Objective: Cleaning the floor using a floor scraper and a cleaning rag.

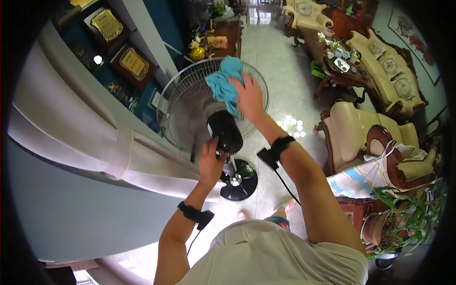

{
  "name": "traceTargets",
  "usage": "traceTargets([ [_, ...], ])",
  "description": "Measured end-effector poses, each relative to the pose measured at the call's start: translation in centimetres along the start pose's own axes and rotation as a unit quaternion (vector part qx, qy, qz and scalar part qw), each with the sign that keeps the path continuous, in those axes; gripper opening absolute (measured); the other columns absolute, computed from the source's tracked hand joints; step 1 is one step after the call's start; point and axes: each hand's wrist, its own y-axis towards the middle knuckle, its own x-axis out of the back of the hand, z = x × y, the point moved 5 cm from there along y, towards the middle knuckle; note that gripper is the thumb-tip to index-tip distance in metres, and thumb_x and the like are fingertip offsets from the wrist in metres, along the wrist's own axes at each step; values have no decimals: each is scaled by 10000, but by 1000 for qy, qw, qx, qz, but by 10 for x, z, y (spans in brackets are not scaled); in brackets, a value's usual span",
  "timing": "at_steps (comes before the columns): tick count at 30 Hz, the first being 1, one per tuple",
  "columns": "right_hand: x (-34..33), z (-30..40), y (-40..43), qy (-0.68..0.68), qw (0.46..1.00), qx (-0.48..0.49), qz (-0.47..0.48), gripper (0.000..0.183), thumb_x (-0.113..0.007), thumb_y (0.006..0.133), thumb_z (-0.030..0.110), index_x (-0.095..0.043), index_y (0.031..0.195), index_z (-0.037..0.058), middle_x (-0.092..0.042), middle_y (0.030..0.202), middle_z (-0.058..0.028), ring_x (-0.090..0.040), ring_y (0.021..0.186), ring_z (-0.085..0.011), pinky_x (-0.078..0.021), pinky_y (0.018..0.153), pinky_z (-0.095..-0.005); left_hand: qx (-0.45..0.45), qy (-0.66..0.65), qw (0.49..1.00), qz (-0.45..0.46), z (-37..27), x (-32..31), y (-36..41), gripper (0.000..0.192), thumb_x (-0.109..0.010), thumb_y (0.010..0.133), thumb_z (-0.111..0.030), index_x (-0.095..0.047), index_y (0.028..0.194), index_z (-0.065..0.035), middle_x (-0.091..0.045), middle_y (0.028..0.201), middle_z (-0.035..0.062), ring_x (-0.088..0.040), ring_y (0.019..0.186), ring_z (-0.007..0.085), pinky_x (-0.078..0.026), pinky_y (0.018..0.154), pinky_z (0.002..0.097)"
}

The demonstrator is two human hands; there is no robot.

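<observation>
A pedestal fan stands before me, with its wire guard (178, 83), its black motor housing (225, 131) and its round black base (239, 192). My right hand (250, 97) grips a crumpled turquoise cloth (225, 83) against the back of the guard, at its upper right part. Lower down, my left hand (212, 161) is at the lower end of the motor housing, near the pole, with fingers and thumb around its edge. The fingertips of that hand are partly hidden by the housing.
On the left hangs a tied-back curtain (156, 153) beside shelves with framed plaques (133, 64). Cream sofas (370, 74) and a dark wooden table (320, 46) stand at the right. A potted plant (377, 231) is at the lower right, and a cabinet (233, 35) lies beyond the fan.
</observation>
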Motion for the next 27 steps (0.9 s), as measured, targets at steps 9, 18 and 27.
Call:
traceTargets([
  [9,9,-18,-101,93,978,-117,148,493,-591,699,-32,-590,1155,154,-524,1104,-151,-551,961,-389,-485,803,-437,-9,-2,1000,-1,2,5,-5,652,-787,679,-115,-521,1270,-53,-532,1224,159,-550,1097,354,-465,909,414],
  [18,60,-31,48,113,973,-149,-135,609,-562,714,-66,-508,1277,163,-455,1261,-226,-506,1075,-444,-455,894,-460,-5,-4,1000,17,3,5,-1,635,-775,714,-72,-497,1284,-41,-546,1207,188,-564,1075,378,-482,894,409],
  [27,2,-33,-27,44,994,-87,49,582,-576,673,-89,-597,1196,165,-544,1155,-164,-540,1025,-390,-473,858,-440,2,-13,1000,12,5,8,5,626,-766,715,-68,-505,1283,-26,-535,1230,195,-531,1129,377,-442,957,411],
])
